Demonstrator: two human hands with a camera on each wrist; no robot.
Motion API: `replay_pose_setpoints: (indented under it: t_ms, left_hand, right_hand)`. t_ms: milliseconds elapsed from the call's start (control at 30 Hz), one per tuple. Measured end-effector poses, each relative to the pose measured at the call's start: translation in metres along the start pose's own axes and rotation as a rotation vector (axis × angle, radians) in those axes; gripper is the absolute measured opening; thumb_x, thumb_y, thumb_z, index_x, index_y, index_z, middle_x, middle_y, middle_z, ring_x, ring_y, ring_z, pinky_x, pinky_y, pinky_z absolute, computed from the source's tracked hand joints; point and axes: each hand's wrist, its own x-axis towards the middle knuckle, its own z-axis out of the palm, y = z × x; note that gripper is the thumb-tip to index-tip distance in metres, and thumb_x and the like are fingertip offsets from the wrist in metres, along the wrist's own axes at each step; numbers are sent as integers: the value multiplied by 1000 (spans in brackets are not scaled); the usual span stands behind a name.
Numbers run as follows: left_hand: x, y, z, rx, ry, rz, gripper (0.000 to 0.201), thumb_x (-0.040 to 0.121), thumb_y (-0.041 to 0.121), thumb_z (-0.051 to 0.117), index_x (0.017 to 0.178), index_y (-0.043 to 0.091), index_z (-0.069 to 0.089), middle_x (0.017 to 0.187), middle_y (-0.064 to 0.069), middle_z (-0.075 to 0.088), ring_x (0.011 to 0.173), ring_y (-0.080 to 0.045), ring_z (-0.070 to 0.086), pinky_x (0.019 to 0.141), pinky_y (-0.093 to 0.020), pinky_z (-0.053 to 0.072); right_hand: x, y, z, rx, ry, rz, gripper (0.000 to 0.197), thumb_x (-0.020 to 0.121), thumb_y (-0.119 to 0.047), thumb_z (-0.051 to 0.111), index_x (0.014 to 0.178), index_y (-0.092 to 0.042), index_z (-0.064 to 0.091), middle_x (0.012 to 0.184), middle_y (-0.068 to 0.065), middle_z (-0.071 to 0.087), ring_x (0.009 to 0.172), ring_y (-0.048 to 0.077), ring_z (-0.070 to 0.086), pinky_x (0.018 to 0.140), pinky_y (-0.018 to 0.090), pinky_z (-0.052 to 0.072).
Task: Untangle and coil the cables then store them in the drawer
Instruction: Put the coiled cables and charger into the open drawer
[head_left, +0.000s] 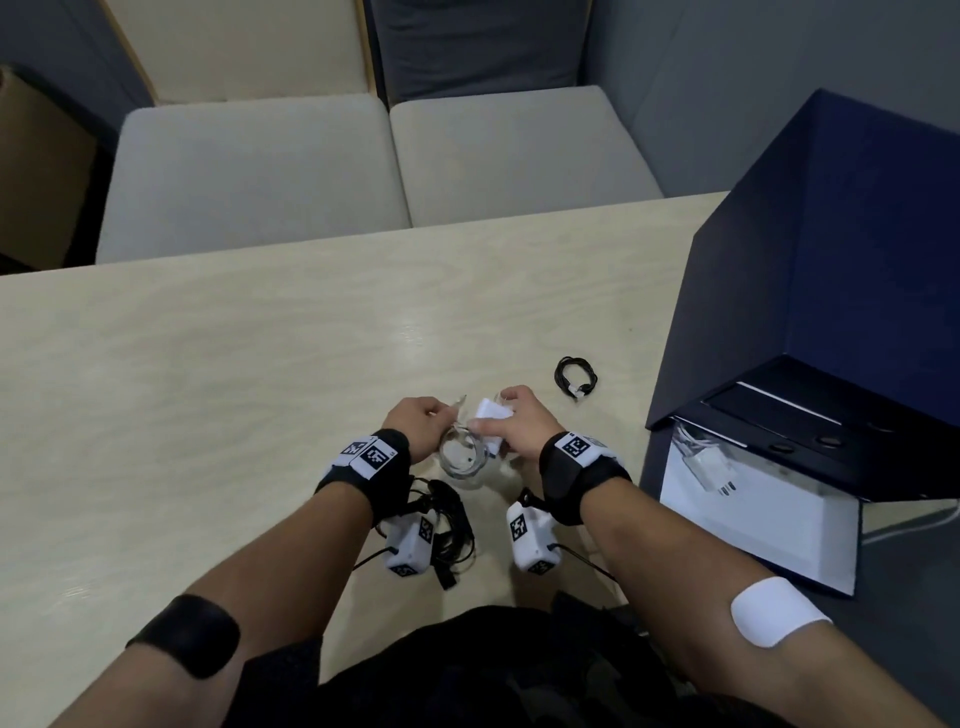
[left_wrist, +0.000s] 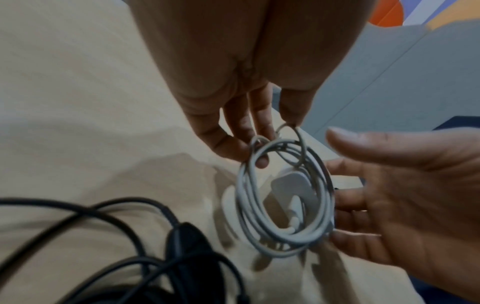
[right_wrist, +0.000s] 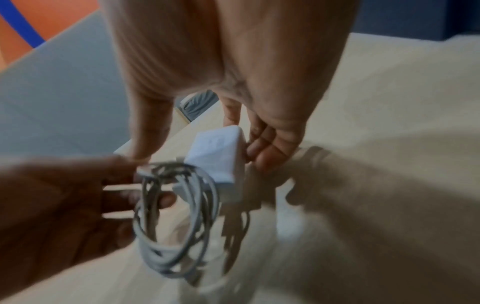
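Note:
A white cable wound into a coil (head_left: 461, 460) hangs just above the table (head_left: 208, 364) between my two hands. My left hand (head_left: 447, 415) pinches the top of the coil (left_wrist: 244, 195) between thumb and fingertips (left_wrist: 262, 131). The cable's white charger block (head_left: 491, 410) sits in my right hand (head_left: 493, 418), thumb on one side and curled fingers (right_wrist: 267, 156) on the other of the block (right_wrist: 221, 152). A tangled black cable (head_left: 449, 525) lies under my left wrist. A small coiled black cable (head_left: 575, 376) lies further right.
A dark blue drawer unit (head_left: 831, 260) stands at the table's right, its bottom drawer (head_left: 769, 540) pulled open with a white charger and cable (head_left: 709, 467) inside. Two grey seats (head_left: 260, 171) stand beyond the far table edge.

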Motion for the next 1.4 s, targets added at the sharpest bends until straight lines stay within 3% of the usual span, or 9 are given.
replay_pose_setpoints:
  t_ms: [100, 200, 300, 500, 667, 833, 933, 1133, 1400]
  left_hand:
    - [-5, 11, 2, -47, -1, 48, 30, 91, 37, 58, 80, 10, 67, 74, -8, 65, 70, -26, 59, 75, -36, 52]
    - [-13, 23, 4, -93, 12, 82, 21, 91, 31, 57, 91, 11, 64, 81, -10, 67, 70, -25, 59, 75, -36, 52]
    - [-23, 30, 6, -223, 1, 70, 20, 91, 18, 56, 109, 12, 57, 75, -10, 65, 62, -23, 55, 65, -34, 50]
    - [-50, 42, 18, -364, -99, 153, 35, 88, -2, 55, 121, 7, 58, 70, -9, 60, 55, -14, 52, 56, -24, 46]
    - [-78, 62, 50, -335, -293, 122, 33, 94, 7, 52, 120, 26, 60, 74, -4, 60, 57, -15, 55, 59, -28, 54]
    - [-92, 88, 99, -264, -399, 144, 39, 93, 3, 53, 130, 14, 55, 71, -7, 60, 55, -19, 55, 62, -30, 57]
    - [-95, 110, 133, -221, -439, 162, 44, 91, -1, 55, 134, 9, 51, 67, -7, 59, 52, -18, 55, 61, -28, 57]
    - [-97, 150, 200, -94, -455, 184, 31, 89, -7, 56, 117, 3, 51, 64, -5, 53, 46, -18, 56, 52, -30, 55]
    - [-79, 180, 294, 74, -425, 130, 24, 87, -4, 59, 80, 13, 44, 78, -11, 56, 55, -24, 59, 70, -46, 58]
  right_hand:
    - [-8, 2, -2, -67, -12, -77, 93, 65, -27, 86, 138, -21, 29, 122, 3, 54, 96, 24, 61, 80, 35, 53]
    - [-13, 3, -6, -64, 44, -119, 92, 64, -22, 86, 138, -23, 32, 120, 6, 58, 94, 26, 63, 79, 37, 55]
    - [-21, 5, -13, -34, 118, -174, 95, 60, -22, 88, 140, -24, 37, 122, 7, 59, 103, 26, 61, 91, 43, 52]
    - [-55, 17, -31, 102, 184, -242, 95, 66, -16, 86, 144, -23, 34, 126, 5, 56, 109, 22, 58, 92, 40, 52]
    - [-90, 50, -53, 147, 322, -200, 80, 65, -13, 86, 132, -17, 42, 121, 4, 59, 108, 20, 59, 93, 44, 51]
    - [-117, 86, -94, 191, 403, -179, 77, 66, -10, 85, 133, -13, 47, 118, 3, 60, 109, 17, 58, 88, 28, 49]
    - [-129, 105, -125, 189, 443, -182, 68, 68, -12, 85, 128, -17, 54, 107, 0, 63, 98, 18, 62, 85, 31, 52]
    - [-134, 144, -186, 202, 463, -59, 70, 67, -15, 86, 125, -9, 47, 112, 6, 61, 102, 23, 61, 91, 39, 52]
    - [-121, 196, -258, 143, 410, 60, 49, 70, -10, 83, 110, -8, 55, 110, 7, 66, 96, 20, 63, 85, 28, 50]
